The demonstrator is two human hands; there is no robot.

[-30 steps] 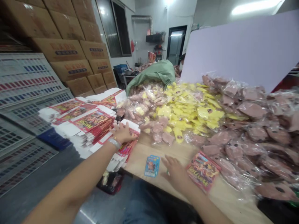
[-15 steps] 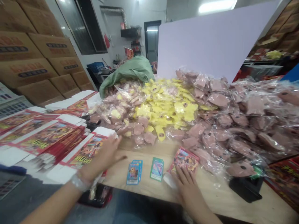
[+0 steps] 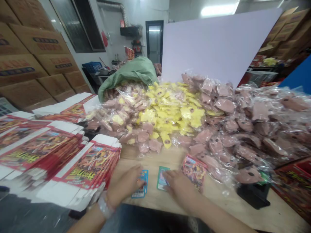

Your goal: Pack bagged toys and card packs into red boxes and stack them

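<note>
My left hand (image 3: 126, 183) reaches over a small stack of blue-edged picture cards (image 3: 139, 194), covering much of it. Its fingers are extended and somewhat blurred. My right hand (image 3: 181, 189) rests with outstretched fingers on a green-edged card (image 3: 160, 181), hiding its right side. Beyond that hand lies a red printed packet or small box (image 3: 195, 171), apart from the fingertips. Both sets of cards lie on the light wooden table (image 3: 150, 161). Neither hand has visibly lifted a card.
Flattened red printed cartons (image 3: 85, 165) are stacked at the left. Bagged yellow pieces (image 3: 170, 110) and bagged pinkish-brown pieces (image 3: 225, 126) pile up across the back and right. A black tray (image 3: 254, 194) and a red box (image 3: 295, 187) sit at the right. A green sack (image 3: 136, 71) lies behind.
My left hand has moved right from the cartons to the blue cards. My right hand has moved left off the red packet onto the green card. The view has shifted slightly.
</note>
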